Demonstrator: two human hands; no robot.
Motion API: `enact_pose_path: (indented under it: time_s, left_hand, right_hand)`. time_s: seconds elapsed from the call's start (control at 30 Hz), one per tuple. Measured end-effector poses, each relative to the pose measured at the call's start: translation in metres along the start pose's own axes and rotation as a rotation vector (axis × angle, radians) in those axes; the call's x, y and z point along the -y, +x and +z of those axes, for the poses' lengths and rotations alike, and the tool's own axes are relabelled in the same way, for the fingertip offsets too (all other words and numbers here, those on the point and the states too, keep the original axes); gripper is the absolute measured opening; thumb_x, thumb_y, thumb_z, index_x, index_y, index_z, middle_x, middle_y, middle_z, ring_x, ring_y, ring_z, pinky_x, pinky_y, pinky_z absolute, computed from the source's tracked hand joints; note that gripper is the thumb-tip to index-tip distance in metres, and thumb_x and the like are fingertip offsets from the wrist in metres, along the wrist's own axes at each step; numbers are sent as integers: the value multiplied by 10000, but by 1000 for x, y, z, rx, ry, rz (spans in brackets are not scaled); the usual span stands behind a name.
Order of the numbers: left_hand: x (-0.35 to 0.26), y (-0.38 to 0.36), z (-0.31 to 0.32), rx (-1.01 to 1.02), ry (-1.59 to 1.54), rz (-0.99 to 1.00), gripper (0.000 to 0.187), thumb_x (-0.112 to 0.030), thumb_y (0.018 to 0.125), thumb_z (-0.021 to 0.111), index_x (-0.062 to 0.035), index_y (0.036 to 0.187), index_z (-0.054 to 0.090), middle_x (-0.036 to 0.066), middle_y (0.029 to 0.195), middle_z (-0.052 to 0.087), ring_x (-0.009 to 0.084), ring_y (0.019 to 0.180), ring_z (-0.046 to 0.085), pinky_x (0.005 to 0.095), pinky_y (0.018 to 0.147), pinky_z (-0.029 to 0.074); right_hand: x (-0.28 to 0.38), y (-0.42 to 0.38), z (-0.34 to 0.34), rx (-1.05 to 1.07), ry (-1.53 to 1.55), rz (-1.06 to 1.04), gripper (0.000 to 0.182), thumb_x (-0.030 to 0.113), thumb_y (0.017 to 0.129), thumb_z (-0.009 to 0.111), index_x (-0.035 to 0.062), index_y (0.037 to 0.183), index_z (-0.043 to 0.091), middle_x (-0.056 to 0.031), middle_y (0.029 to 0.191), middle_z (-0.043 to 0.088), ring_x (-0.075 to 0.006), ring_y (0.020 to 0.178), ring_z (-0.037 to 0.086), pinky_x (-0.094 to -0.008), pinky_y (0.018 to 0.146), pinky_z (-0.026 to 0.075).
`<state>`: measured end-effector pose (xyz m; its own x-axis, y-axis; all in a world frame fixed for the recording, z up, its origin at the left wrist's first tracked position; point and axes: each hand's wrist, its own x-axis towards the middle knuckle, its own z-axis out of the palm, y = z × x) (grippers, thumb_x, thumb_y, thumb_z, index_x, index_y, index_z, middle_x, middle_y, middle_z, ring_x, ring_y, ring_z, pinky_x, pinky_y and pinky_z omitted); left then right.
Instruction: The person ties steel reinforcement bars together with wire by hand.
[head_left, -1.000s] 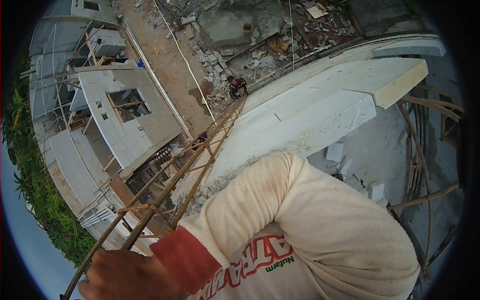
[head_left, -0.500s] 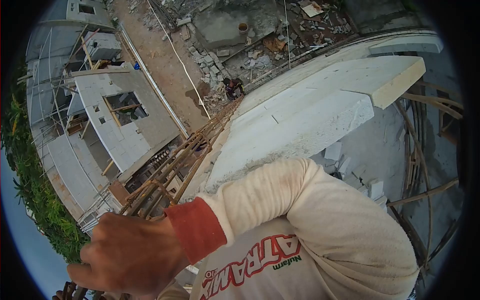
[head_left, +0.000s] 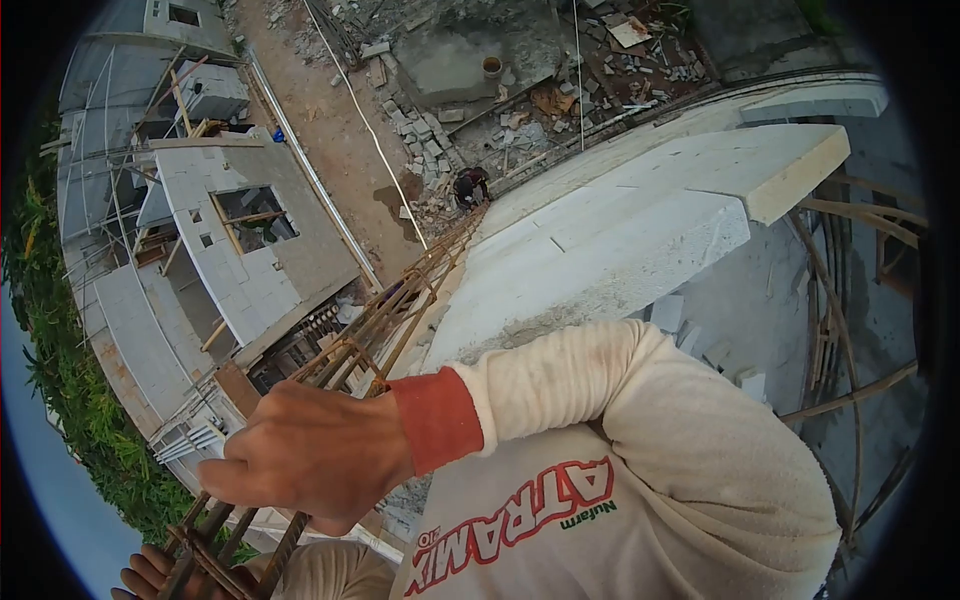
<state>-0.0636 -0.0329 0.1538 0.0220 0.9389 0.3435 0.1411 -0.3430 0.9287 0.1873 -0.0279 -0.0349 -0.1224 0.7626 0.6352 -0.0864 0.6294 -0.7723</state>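
A long rusty rebar cage (head_left: 345,368) of thin steel bars with ties slants from the bottom left up along the outer face of the wall. My right hand (head_left: 310,450), in a red-cuffed cream sleeve, is closed over it; bars run under the fist and come out below. The fingers' inner side is hidden. At the bottom left edge my left hand (head_left: 150,572) has its fingers wrapped round the cage's near end, partly covered by the bars. The pale block wall (head_left: 600,250) lies just beyond my right forearm.
Far below, a person (head_left: 470,186) crouches by the cage's far end amid broken blocks (head_left: 425,140). A bucket (head_left: 491,67) stands on a concrete slab. Across a dirt strip is a building (head_left: 230,260) with a window opening. Wooden poles (head_left: 850,395) lean at right.
My right hand and the rebar cage have shifted up and right, away from me. My left hand, with the cage's near end, has come further into view at the bottom left.
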Motion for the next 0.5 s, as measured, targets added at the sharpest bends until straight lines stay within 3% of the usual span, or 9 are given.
enact_pose_path:
  time_s: [0.07,0.13,0.17,0.27,0.4,0.43,0.5]
  left_hand:
    - [8,-1,-12,68,-28,-38,270,-222,916,623,-51,1066,477,107,997,491,219,966,471,424,857,384]
    - [26,6,-1,324,-234,10,154,-168,966,596,-103,926,462,62,870,465,195,774,417,397,689,344]
    - [35,6,31,260,-211,89,188,-114,949,624,-113,880,449,39,778,411,184,742,405,382,659,345]
    - [52,0,51,188,-235,104,164,-111,957,607,-116,869,468,24,724,388,180,722,412,374,650,341]
    - [71,-7,35,276,-335,50,224,-181,990,602,-119,819,472,24,739,406,189,743,439,404,718,381]
    - [75,-2,23,310,-312,8,258,-137,829,659,-70,920,428,72,850,417,190,803,393,377,784,331]
    - [81,-18,29,152,-234,-3,282,-88,801,646,-104,850,369,40,783,340,164,741,309,361,733,272]
  right_hand:
    - [-9,-4,0,22,-16,16,535,87,489,791,0,949,531,-112,663,606,-344,548,643,-441,456,454]
    - [-18,-9,-1,48,-26,24,537,87,491,794,7,950,527,-107,679,612,-347,560,649,-436,460,453]
    - [-20,-11,-1,54,-28,42,536,81,494,793,10,953,525,-105,686,613,-347,565,648,-437,465,455]
    - [-28,-20,-1,64,-30,84,535,61,504,790,17,964,521,-98,703,613,-347,583,648,-440,479,460]
    - [-38,-34,4,69,-23,124,525,25,526,778,19,982,519,-93,715,606,-350,620,650,-445,501,471]
    - [-40,-38,5,79,-24,137,521,16,533,775,20,986,519,-93,719,604,-351,630,651,-446,508,475]
    - [-44,-46,6,98,-24,157,521,3,541,780,18,992,519,-102,747,608,-352,672,661,-442,527,484]
